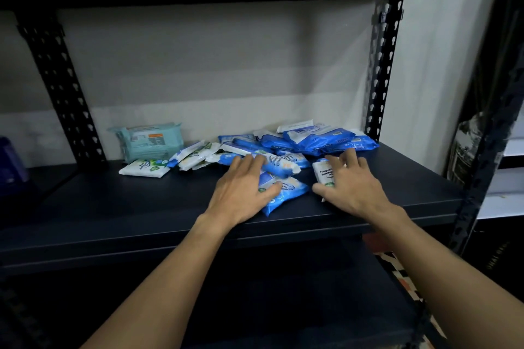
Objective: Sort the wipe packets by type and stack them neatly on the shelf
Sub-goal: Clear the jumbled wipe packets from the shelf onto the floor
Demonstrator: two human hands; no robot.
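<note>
On the dark shelf board (141, 207) lies a loose heap of blue wipe packets (320, 140) at the back right. My left hand (241, 190) lies flat with spread fingers on two blue-and-white packets (289, 193) near the front. My right hand (348, 187) rests with spread fingers on a white antibacterial packet (323, 171). Several white packets with green print (144, 168) lie to the left, with more white packets (195, 157) beside them. A large teal pack (149, 140) stands against the wall.
Black perforated uprights stand at the back left (59, 88) and back right (382, 65). A dark upper shelf runs overhead. A lower shelf (283, 306) sits beneath. A purple object (11, 167) shows at the far left.
</note>
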